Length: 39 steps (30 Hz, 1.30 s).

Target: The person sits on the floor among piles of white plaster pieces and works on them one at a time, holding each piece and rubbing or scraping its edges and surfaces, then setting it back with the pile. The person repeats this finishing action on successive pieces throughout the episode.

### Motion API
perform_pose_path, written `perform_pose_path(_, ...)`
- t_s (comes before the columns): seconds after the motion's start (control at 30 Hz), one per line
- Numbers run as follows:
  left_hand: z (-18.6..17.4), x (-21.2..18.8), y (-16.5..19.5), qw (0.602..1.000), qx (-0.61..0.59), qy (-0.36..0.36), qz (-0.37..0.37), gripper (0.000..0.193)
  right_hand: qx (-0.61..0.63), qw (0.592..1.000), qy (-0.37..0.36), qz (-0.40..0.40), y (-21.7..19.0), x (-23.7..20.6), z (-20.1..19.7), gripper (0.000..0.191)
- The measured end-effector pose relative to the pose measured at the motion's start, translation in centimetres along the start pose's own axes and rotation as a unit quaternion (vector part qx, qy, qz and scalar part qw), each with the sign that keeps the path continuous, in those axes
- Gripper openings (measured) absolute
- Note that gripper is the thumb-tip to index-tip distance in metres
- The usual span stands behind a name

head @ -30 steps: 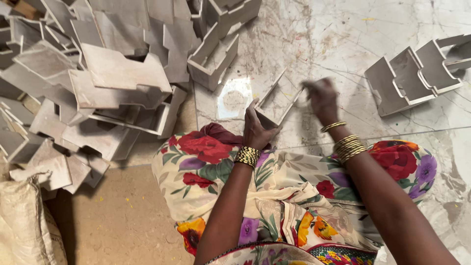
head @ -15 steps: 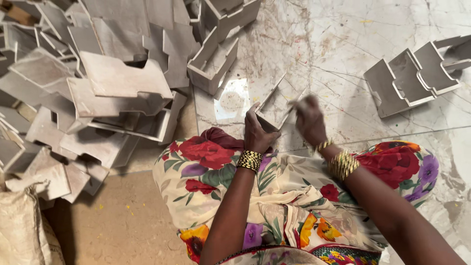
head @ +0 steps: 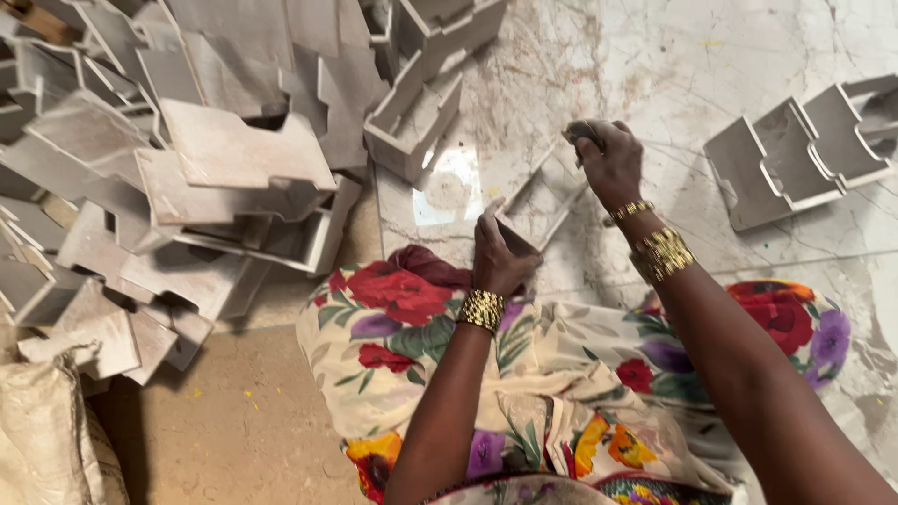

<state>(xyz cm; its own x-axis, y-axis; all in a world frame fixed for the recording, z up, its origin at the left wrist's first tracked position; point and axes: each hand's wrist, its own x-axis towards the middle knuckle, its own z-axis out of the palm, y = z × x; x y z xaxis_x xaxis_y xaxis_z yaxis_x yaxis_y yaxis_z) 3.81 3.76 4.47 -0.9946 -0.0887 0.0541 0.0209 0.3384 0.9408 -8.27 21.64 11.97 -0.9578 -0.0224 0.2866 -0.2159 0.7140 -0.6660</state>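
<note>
Head view, looking down at a marble floor (head: 730,56). The left hand (head: 500,257) is closed on the near end of a grey folded cardboard tray (head: 538,201) lying flat on the floor just past the knees; fingers wrap its near edge. The right hand (head: 613,164) is curled shut around a small dark tool (head: 582,134), held at the tray's far right edge, tip touching or just over the rim, cannot tell which. Gold bangles (head: 659,251) sit on the right wrist, a gold bracelet (head: 483,310) on the left. A floral cloth (head: 412,337) covers the lap and reaches right up to the tray's near edge. On the left, a big loose pile of grey cardboard pieces (head: 187,178) crowds in; its nearest edge is near the tray with a narrow strip of bare floor between. Two open boxes (head: 421,112) lie just beyond the tray, close to its far left corner. Finished nested trays (head: 804,154) sit well apart on the right, with wide open floor between them and the right hand. A sack (head: 47,440) fills the lower left corner, on a tan floor patch (head: 234,421).
</note>
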Motion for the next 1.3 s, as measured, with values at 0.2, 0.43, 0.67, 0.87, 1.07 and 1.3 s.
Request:
perform_pose_path(0.2,-0.4,-0.2,0.4,1.000,0.005,0.002,0.010,0.110,-0.093,0.992,0.043,-0.079,0.0,-0.3,4.7,0.024)
perform_pose_path(0.43,-0.1,-0.4,0.0,0.999,-0.010,-0.048,0.005,0.110,-0.027,0.998,0.033,-0.048,1.8,-2.4,1.3,0.024)
perform_pose_path(0.67,0.3,-0.1,-0.5,0.996,-0.064,-0.061,0.000,0.107,-0.031,0.991,-0.033,-0.123,0.1,-3.7,-7.6,0.029)
perform_pose_path(0.87,0.5,-0.4,-0.2,0.998,0.043,0.015,0.034,0.108,0.042,0.989,0.098,-0.101,-0.1,-6.4,-4.8,0.030)
perform_pose_path(1.07,1.8,-0.5,-2.0,0.979,0.096,0.116,0.136,0.099,0.061,0.989,-0.119,-0.068,-2.2,-9.7,1.2,0.017)
perform_pose_path(1.3,3.3,-0.8,-5.1,0.985,-0.091,-0.147,-0.027,0.074,-0.235,0.956,-0.125,-0.121,-0.2,-9.5,1.3,0.025)
